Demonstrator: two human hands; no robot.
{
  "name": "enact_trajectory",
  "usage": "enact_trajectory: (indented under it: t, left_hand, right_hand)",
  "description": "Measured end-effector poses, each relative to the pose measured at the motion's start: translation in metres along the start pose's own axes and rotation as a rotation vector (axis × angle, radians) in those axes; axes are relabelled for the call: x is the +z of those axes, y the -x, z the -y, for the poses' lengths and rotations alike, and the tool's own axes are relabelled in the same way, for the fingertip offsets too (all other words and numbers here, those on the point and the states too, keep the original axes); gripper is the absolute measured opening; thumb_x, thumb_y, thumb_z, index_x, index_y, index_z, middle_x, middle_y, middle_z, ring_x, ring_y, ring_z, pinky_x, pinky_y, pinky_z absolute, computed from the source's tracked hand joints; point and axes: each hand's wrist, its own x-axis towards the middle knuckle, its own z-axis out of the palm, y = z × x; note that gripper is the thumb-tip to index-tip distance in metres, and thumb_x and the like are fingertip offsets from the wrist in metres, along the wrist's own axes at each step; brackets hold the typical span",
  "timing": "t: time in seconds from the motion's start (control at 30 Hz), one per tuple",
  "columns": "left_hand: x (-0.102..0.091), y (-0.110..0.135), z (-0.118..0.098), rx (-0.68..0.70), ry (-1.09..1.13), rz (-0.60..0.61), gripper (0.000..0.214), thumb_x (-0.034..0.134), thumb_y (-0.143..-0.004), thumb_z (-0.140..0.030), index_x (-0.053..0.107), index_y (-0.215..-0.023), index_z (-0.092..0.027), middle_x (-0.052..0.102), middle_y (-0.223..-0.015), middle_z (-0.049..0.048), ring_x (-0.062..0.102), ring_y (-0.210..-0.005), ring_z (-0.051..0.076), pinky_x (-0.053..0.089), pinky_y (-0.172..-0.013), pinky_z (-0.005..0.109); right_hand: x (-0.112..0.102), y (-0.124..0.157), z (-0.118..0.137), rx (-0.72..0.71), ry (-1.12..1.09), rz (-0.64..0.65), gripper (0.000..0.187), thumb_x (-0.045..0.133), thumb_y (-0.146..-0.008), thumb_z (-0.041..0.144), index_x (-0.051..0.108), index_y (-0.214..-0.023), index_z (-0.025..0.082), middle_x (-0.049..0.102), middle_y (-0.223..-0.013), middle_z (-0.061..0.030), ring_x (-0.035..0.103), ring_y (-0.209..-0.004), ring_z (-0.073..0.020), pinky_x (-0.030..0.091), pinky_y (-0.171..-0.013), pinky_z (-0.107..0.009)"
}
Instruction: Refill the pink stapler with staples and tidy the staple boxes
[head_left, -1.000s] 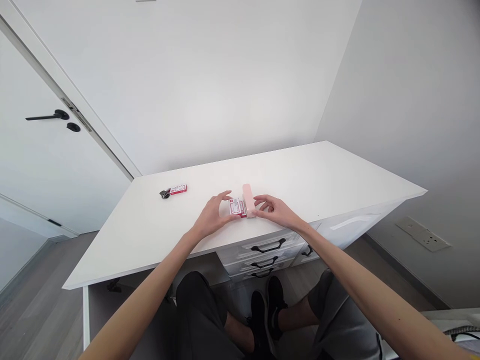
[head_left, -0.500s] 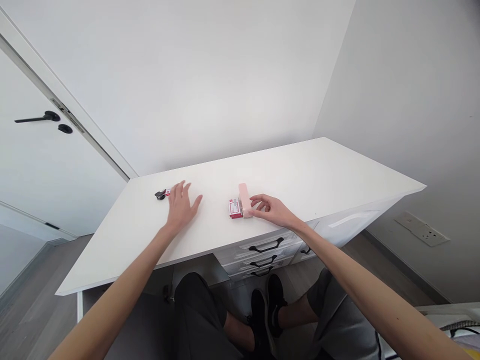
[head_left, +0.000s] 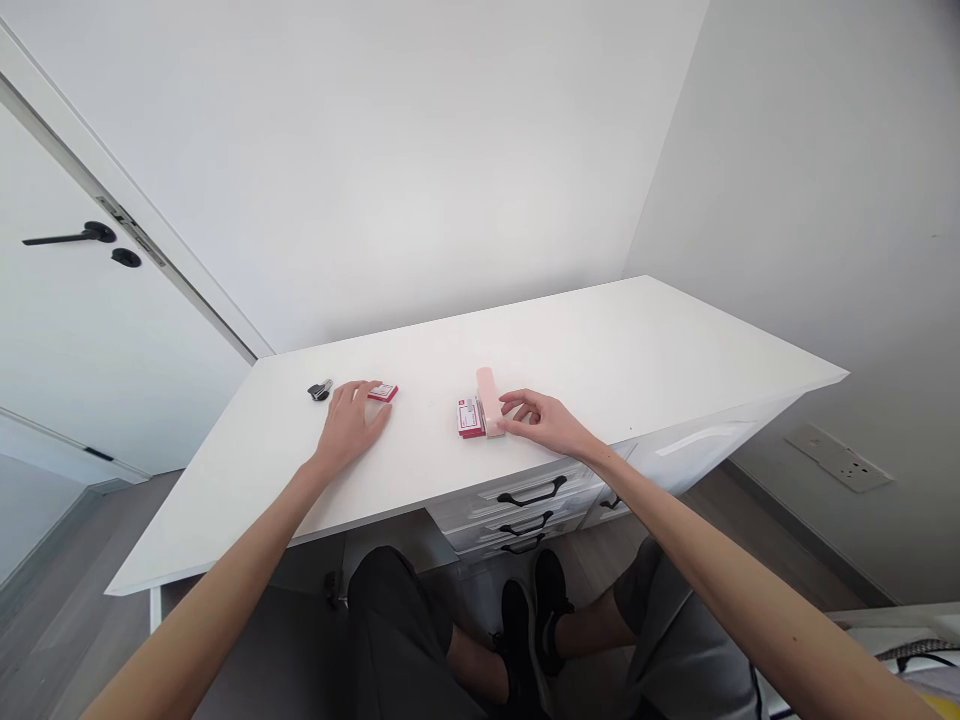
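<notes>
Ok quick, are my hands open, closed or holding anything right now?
Left hand: partly open at the small red-and-white box; can't tell if gripping.
Right hand: half-curled, fingertips at the pink object; can't tell if gripping.

White tabletop [head_left: 585,350]: boxes [head_left: 469,413], pink stapler [head_left: 489,398], black item [head_left: 319,392]

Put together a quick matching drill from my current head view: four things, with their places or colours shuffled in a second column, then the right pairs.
Things
1. Stapler
2. Clip-like item
3. Left hand
4. Wall sockets

Places or colours
A. Mostly black, lying on the white tabletop
B. Low on the right-hand side
C. Fingers at the leftmost red-and-white box
D. Pink, at the fingertips of the right hand

Pairs: 1-D, 2-A, 3-C, 4-B
</notes>
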Motion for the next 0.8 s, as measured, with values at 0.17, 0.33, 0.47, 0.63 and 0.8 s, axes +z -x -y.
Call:
enact_trajectory:
  t: [0.17, 0.33, 0.47, 0.63, 0.8]
  left_hand:
    - [0.01, 0.002, -0.014, -0.156, 0.051, -0.066, 0.076, 0.066, -0.087, -0.061, 0.05, -0.147, -0.017, 0.046, -0.154, 0.021, 0.036, -0.15, 0.042, 0.032, -0.123, 0.059]
    - [0.012, -0.01, -0.014, -0.24, 0.105, 0.048, 0.084, 0.059, -0.091, -0.058, 0.034, -0.158, -0.013, 0.047, -0.16, 0.0221, 0.038, -0.151, 0.043, 0.032, -0.123, 0.059]
    - [0.003, -0.013, -0.017, -0.231, 0.141, 0.136, 0.081, 0.057, -0.093, -0.056, 0.034, -0.159, -0.016, 0.057, -0.151, 0.0196, 0.048, -0.143, 0.041, 0.041, -0.114, 0.054]
    - [0.0, -0.008, -0.03, -0.155, 0.133, 0.133, 0.067, 0.06, -0.091, -0.055, 0.05, -0.147, -0.019, 0.064, -0.139, 0.0152, 0.056, -0.132, 0.036, 0.046, -0.109, 0.05]
    - [0.0, -0.003, -0.044, -0.116, 0.168, 0.091, 0.057, 0.06, -0.094, -0.056, 0.055, -0.14, -0.022, 0.07, -0.127, 0.0115, 0.063, -0.122, 0.033, 0.049, -0.102, 0.048]
  right_hand:
    - [0.002, 0.0, -0.002, -0.001, 0.013, -0.015, 0.053, 0.076, -0.088, 0.057, 0.069, -0.13, 0.024, 0.076, -0.12, -0.0085, 0.07, -0.09, -0.0193, 0.056, -0.081, -0.036]
    - [0.003, -0.001, -0.003, 0.008, 0.009, -0.016, 0.054, 0.076, -0.087, 0.057, 0.068, -0.129, 0.024, 0.076, -0.12, -0.008, 0.071, -0.093, -0.0202, 0.055, -0.082, -0.037]
    - [0.002, 0.0, -0.001, 0.009, 0.009, -0.02, 0.053, 0.076, -0.088, 0.057, 0.068, -0.129, 0.024, 0.076, -0.119, -0.0078, 0.071, -0.093, -0.0204, 0.055, -0.082, -0.038]
    - [0.002, 0.001, -0.001, 0.011, 0.005, -0.018, 0.052, 0.075, -0.088, 0.056, 0.069, -0.13, 0.025, 0.076, -0.119, -0.008, 0.07, -0.09, -0.0198, 0.056, -0.082, -0.038]
    - [0.002, 0.001, 0.0, 0.009, -0.003, -0.024, 0.05, 0.076, -0.088, 0.053, 0.069, -0.128, 0.024, 0.076, -0.12, -0.008, 0.07, -0.09, -0.0195, 0.056, -0.081, -0.037]
